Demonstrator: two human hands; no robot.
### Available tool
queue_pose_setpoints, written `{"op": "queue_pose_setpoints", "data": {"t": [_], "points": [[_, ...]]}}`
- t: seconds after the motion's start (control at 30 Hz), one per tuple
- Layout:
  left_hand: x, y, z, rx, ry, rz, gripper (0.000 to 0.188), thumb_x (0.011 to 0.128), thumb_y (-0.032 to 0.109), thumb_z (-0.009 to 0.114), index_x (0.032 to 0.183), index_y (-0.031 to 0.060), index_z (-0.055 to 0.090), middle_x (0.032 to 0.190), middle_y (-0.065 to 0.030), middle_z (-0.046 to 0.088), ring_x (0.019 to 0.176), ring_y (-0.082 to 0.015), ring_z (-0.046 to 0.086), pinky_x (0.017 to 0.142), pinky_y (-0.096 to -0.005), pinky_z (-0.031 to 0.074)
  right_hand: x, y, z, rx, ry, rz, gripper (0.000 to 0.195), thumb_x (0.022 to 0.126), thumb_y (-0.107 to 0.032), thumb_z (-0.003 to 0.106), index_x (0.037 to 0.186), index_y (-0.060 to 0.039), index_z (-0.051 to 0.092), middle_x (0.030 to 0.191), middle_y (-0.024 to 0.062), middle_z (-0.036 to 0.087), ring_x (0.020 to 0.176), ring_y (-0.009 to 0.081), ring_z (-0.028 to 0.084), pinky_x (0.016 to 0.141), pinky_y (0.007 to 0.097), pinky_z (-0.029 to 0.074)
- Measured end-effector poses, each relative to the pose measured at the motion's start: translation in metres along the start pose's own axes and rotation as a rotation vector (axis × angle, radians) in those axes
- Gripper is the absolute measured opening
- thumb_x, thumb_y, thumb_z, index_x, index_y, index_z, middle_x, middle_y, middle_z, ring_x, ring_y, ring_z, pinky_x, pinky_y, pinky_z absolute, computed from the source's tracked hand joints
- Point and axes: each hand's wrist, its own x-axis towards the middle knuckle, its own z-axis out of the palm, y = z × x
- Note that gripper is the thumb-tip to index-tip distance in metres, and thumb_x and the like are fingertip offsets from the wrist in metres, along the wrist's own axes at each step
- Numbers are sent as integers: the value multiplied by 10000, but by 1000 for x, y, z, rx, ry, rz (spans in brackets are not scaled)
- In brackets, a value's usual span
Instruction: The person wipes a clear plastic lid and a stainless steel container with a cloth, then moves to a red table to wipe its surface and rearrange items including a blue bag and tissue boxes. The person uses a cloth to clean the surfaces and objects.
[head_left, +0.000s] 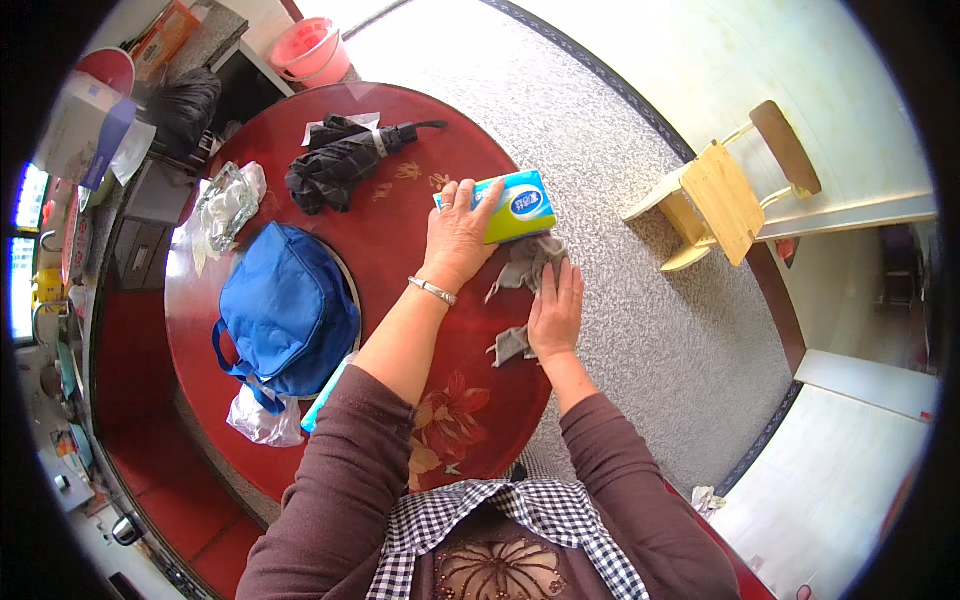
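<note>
My left hand (461, 236), with a ring and a bracelet, grips a blue and green tissue pack (525, 202) at the right edge of the round red table (420, 300). The pack bears printed writing. Nearer to me, my right hand (556, 307) lies over a crumpled grey cloth (525, 266) at the same edge, fingers stretched forward and pressed on it. Part of the cloth sticks out to the left below the hand. What the palm covers is hidden.
On the table lie a blue fabric bag (285, 300), a folded black umbrella (345, 161), a glass dish with plastic (229, 206) and a plastic bag (266, 416). A pink bucket (311, 52) stands beyond. At right is a wooden chair (720, 199) on the speckled floor (660, 337).
</note>
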Motion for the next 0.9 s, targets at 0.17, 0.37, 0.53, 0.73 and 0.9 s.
{"op": "queue_pose_setpoints", "data": {"t": [0.17, 0.37, 0.53, 0.73, 0.9], "points": [[-24, -37, -19, -152, 220, 2, 897, 638, 214, 847, 1434, 202, 434, 1238, -157, 483, 1143, -374, 471, 955, -480, 439, 21, -13, 4, 29, -107, -288, 423, 863, -137, 579, 1279, -55, 584, 1390, 216, 494, 1321, 436, 426, 1129, 532, 311], [-98, -70, -93, -180, 488, -166, 936, 646, 188, 875, 1447, 86, 401, 1256, -167, 501, 1156, -367, 458, 1009, -442, 365, -50, -87, 4, 577, -512, -866, 308, 844, -158, 578, 1120, -59, 671, 1325, 166, 578, 1294, 367, 499, 1099, 523, 374], [-157, -80, -100, -141, 580, -236, 934, 675, 111, 836, 1473, 51, 354, 1308, -168, 475, 1215, -339, 457, 1061, -435, 361, 13, -142, 35, 487, -379, -805, 305, 835, -130, 573, 1112, -54, 674, 1330, 155, 576, 1326, 334, 474, 1143, 507, 315], [-181, -75, -88, -85, 446, -290, 959, 643, 146, 855, 1469, 85, 373, 1285, -163, 480, 1188, -342, 451, 1046, -453, 337, 100, -117, 77, 52, -91, -434, 387, 885, -224, 531, 1238, -102, 633, 1394, 152, 532, 1368, 371, 401, 1156, 574, 219], [-183, -69, -83, -63, 394, -236, 944, 605, 133, 872, 1431, 106, 417, 1271, -162, 473, 1157, -355, 461, 1022, -460, 373, 99, -56, 68, -167, 26, -8, 424, 932, -259, 516, 1329, -118, 565, 1482, 157, 423, 1400, 388, 340, 1127, 667, 166]]}}
